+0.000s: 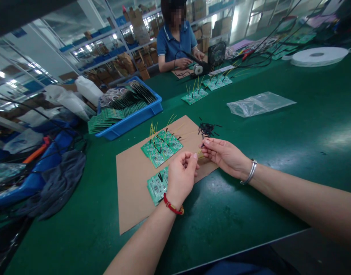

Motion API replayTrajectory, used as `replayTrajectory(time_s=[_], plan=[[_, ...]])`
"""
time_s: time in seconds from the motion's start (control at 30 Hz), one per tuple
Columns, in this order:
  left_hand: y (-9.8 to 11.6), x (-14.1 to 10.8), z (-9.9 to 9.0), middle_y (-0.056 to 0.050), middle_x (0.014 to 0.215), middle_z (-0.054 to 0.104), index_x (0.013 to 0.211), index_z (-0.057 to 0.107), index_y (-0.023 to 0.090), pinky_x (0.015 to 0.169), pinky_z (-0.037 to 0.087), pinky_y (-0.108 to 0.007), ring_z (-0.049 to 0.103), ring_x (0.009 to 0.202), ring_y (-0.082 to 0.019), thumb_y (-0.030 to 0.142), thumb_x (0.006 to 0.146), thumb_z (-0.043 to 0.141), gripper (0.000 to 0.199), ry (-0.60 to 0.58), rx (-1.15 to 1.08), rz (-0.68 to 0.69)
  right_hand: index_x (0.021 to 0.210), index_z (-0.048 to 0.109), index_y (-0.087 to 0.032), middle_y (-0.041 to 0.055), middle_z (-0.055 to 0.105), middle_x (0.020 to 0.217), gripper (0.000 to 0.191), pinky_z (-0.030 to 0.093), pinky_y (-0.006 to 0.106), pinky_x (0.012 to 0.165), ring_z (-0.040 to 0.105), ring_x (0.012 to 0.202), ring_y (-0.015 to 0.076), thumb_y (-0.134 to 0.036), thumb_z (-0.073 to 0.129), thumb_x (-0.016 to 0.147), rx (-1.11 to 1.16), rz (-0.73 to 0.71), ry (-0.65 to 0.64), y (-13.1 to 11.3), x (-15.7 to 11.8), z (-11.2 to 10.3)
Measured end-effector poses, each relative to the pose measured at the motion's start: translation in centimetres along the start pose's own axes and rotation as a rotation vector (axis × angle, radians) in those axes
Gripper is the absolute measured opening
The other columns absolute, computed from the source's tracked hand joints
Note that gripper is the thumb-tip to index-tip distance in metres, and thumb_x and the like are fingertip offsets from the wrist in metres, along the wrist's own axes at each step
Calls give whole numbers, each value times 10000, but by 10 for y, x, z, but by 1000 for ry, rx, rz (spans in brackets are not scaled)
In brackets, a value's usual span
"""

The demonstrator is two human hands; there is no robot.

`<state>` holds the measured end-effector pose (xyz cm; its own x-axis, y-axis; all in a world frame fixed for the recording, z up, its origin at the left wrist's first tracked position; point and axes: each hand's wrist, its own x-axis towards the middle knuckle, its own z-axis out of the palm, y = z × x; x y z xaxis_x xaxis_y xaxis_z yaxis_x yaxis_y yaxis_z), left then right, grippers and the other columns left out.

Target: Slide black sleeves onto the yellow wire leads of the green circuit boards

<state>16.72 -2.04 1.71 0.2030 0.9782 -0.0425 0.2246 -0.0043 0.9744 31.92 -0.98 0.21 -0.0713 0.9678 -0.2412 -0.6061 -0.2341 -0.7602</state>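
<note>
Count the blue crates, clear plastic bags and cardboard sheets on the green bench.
Blue plastic crate: 1
Clear plastic bag: 1
Brown cardboard sheets: 2
Total: 4

Clear plastic bag (259,104) on green mat (249,183); blue crate (129,128), white reel (317,56), co-worker (177,44).

PCBs (161,147) on cardboard (132,198); tray (129,128) behind, prob. more left.
</note>
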Motion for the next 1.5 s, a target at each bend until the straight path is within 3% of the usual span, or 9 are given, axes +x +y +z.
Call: replayTrajectory(time_s=[0.67,0.97,1.23,1.5], plan=[[-1,1,0,32,598,565,765,550,164,413,387,-130,492,453,-58,371,849,546,223,4,-5,2,697,641,-151,-20,648,633,227,427,189,622,575,616,61,-322,788,670,-67,23,-34,1,-2,2],[-4,0,0,15,633,601,809,559,160,467,462,-166,571,497,-86,387,860,540,234,-12,-40,18,701,647,-150,-25,635,636,231,418,199,636,567,628,64,-324,794,660,-88,1,-21,2,-1,2],[0,-2,-3,-6,663,618,825,567,160,530,494,-195,604,561,-110,388,887,506,244,38,73,112,728,652,-156,-36,588,654,241,408,224,631,531,622,73,-339,790,654,-112,-53,-19,2,-2,5],[2,-2,-3,-1,654,613,832,565,160,523,486,-202,600,553,-115,389,897,486,251,35,116,121,728,624,-148,-34,574,633,310,398,232,610,505,587,74,-398,788,646,-165,-93,-31,8,-1,6]])
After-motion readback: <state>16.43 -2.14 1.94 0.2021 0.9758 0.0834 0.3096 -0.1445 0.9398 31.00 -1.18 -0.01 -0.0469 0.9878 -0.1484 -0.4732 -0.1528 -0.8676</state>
